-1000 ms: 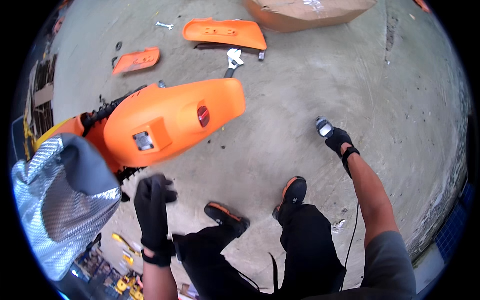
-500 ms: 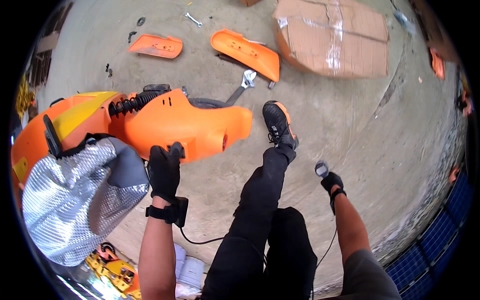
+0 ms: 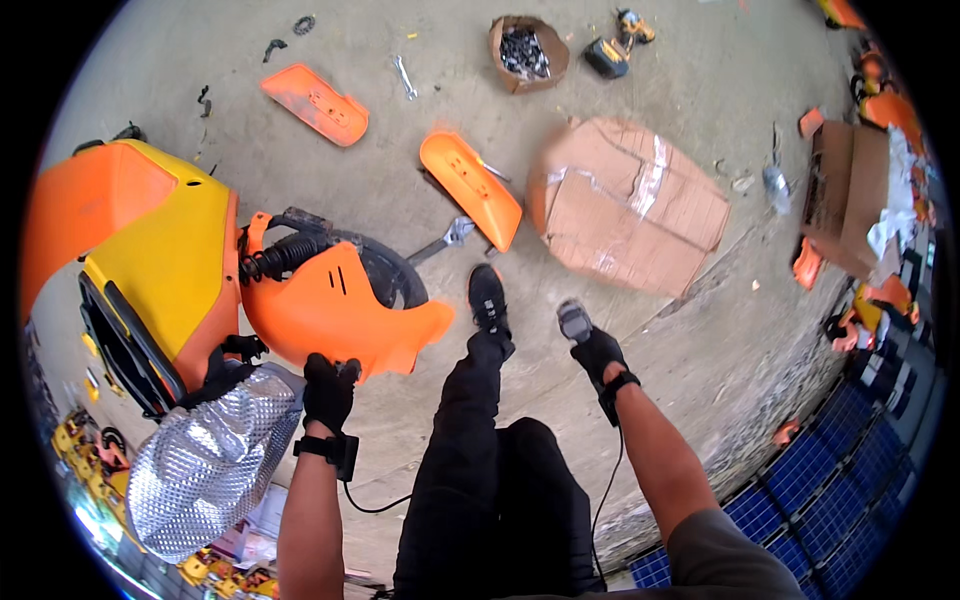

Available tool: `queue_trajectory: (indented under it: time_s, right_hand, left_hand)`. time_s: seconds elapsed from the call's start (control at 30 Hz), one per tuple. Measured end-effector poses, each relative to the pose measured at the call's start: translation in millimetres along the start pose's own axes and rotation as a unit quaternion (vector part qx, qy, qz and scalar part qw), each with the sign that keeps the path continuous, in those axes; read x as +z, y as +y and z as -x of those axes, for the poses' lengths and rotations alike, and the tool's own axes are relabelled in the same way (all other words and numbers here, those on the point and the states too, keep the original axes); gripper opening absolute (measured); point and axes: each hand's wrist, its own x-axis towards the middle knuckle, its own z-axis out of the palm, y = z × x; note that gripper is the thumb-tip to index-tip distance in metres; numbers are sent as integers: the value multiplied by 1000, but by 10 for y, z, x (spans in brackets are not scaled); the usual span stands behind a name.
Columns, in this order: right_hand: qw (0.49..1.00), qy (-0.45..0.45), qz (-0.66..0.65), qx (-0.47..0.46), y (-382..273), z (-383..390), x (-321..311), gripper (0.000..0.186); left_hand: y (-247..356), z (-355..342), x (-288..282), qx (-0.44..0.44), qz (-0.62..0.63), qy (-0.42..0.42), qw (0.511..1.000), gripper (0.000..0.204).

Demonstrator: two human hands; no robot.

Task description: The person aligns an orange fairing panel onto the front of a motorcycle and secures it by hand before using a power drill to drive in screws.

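My gloved left hand (image 3: 329, 391) is closed on the lower edge of an orange plastic fender (image 3: 335, 310). The fender sits beside the black wheel (image 3: 392, 280) and coil-spring shock absorber (image 3: 275, 260) of an orange-and-yellow scooter (image 3: 165, 250). Next to that hand hangs a silver quilted bag (image 3: 215, 465). Out to the right, my gloved right hand (image 3: 598, 354) is closed round a small grey, rounded object with a pale face (image 3: 574, 320). Its kind is hard to make out. It is held in the air, apart from the scooter.
Beyond the wheel lie an adjustable wrench (image 3: 445, 238), two orange plastic panels (image 3: 468, 188) and a spanner (image 3: 404, 77). A taped cardboard box (image 3: 630, 205) stands ahead right. Farther off are a small carton of metal parts (image 3: 525, 55) and a cordless drill (image 3: 620, 45). Blue panels (image 3: 800, 490) line the right.
The view has turned, bringing the far carton, drill and right-side box into sight. My right hand has come inward, still holding the grey object. My left hand stays on the fender.
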Motion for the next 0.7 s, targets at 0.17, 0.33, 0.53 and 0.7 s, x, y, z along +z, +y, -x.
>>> queue_trajectory:
  time_s: [0.17, 0.33, 0.53, 0.7]
  right_hand:
    - [985, 103, 45, -134, -1160, -345, -1320, 35]
    - [952, 136, 117, -248, -2531, -377, -2154, 35]
    - [894, 125, 249, -351, -3683, -563, -2566, 40]
    - [848, 83, 347, -391, -4635, -834, -2367, 40]
  left_hand:
    - [113, -42, 221, 18, 61, 56, 996, 41]
    - [-206, -36, 480, 3, 42, 78, 996, 52]
    - [335, 36, 158, -64, 156, 43, 985, 52]
    - [264, 60, 320, -63, 111, 122, 984, 50]
